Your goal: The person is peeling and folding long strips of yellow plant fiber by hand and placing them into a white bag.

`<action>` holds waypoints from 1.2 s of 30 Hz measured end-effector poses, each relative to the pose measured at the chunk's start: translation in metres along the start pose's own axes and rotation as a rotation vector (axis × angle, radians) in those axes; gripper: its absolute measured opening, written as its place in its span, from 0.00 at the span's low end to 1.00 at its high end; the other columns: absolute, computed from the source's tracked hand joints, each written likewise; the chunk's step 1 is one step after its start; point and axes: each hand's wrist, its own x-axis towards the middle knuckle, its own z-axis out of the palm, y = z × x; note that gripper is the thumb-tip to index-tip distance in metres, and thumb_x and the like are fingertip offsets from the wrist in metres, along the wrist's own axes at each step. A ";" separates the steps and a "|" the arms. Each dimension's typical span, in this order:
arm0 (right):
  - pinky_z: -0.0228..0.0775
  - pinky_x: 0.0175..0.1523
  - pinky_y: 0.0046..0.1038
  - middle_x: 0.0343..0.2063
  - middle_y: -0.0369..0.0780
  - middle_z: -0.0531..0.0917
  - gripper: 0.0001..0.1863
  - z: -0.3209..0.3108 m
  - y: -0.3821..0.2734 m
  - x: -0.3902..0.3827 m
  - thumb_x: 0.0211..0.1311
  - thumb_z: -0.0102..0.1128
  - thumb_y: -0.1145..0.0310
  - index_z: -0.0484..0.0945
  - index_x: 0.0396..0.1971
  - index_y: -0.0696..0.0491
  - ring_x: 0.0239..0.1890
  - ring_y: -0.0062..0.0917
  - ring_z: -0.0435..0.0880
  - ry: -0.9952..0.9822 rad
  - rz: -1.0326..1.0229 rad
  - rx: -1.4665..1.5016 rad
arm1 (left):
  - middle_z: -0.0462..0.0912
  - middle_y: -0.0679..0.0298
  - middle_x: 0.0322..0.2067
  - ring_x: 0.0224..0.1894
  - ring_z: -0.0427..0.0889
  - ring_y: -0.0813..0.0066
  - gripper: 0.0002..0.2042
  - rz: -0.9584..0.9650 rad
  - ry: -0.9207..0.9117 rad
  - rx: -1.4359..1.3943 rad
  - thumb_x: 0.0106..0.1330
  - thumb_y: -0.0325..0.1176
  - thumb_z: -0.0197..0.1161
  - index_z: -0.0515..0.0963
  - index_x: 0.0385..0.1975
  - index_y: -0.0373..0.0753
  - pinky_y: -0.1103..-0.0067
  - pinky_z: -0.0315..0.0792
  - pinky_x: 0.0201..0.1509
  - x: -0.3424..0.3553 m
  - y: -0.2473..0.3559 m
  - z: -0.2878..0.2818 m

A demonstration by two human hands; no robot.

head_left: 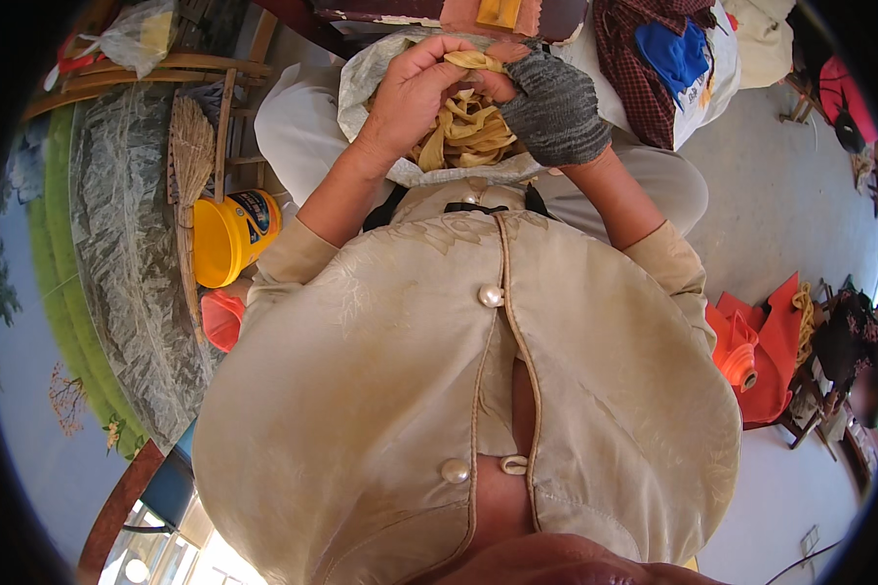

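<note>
Above an open whitish woven sack (369,63) in my lap, my bare left hand (415,96) is closed on a flat, pale yellow strip (476,61) that looks dry and folded. My right hand (556,109) wears a dark grey knitted glove that leaves the fingertips bare, and it pinches the strip's other end. Both hands meet close together at the sack's far side. Inside the sack lies a loose heap of similar yellow-tan strips (466,135). What the strips are made of I cannot tell.
A dark table edge with an orange-brown block (498,13) stands just beyond the sack. To the left are a yellow bucket (219,244), a straw broom (192,156) and a wooden chair. Checked cloth (644,73) lies at right, and red-orange plastic items (766,346) sit farther back.
</note>
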 end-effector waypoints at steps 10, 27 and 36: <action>0.69 0.35 0.27 0.22 0.38 0.79 0.15 -0.001 0.004 0.012 0.56 0.54 0.58 0.78 0.35 0.54 0.26 0.30 0.78 -0.367 0.366 0.527 | 0.77 0.66 0.28 0.30 0.77 0.83 0.07 0.266 0.091 0.562 0.65 0.26 0.50 0.70 0.40 0.33 0.86 0.73 0.36 0.007 -0.001 -0.009; 0.50 0.16 0.13 0.13 0.31 0.69 0.07 -0.011 0.025 0.007 0.55 0.59 0.66 0.72 0.28 0.52 0.12 0.11 0.62 0.044 0.850 1.179 | 0.80 0.66 0.26 0.28 0.78 0.83 0.05 0.359 0.203 0.593 0.61 0.26 0.57 0.76 0.33 0.33 0.87 0.73 0.34 0.013 0.018 -0.017; 0.63 0.19 0.24 0.10 0.37 0.74 0.18 0.017 0.018 0.007 0.52 0.56 0.56 0.73 0.13 0.54 0.11 0.20 0.71 -0.377 0.635 0.700 | 0.77 0.60 0.38 0.41 0.76 0.62 0.17 0.365 -0.037 1.280 0.50 0.22 0.61 0.73 0.42 0.39 0.74 0.70 0.45 0.004 0.009 0.004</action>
